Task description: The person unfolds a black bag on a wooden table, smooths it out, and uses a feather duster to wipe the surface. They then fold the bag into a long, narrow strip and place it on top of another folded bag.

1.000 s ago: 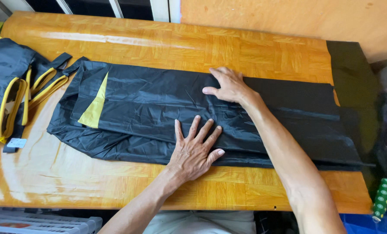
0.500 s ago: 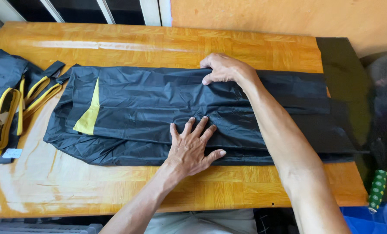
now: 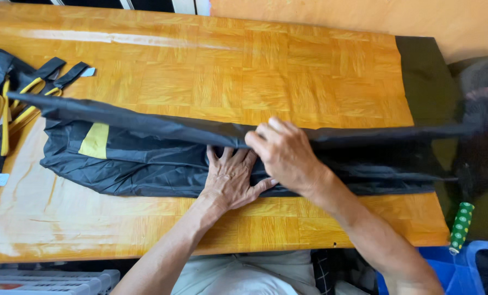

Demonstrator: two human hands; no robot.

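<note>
A long black garment (image 3: 145,164) with a yellow patch (image 3: 95,140) lies lengthwise across the wooden table (image 3: 227,71). My left hand (image 3: 230,177) lies flat on its middle, fingers spread, pressing it down. My right hand (image 3: 285,153) grips the garment's far edge and has lifted it into a raised fold that runs the length of the cloth, drawn toward me over my left fingers.
A second black garment with yellow straps (image 3: 3,104) lies at the table's left end. A dark cloth (image 3: 427,76) covers the right end. A green patterned roll (image 3: 461,226) stands past the right corner, above a blue bin (image 3: 473,262). White crates (image 3: 47,281) sit below left.
My right hand went from lying flat on the cloth to its far edge, gripped it and pulled it up and toward me, folding the garment. My left hand stayed pressed on the middle.
</note>
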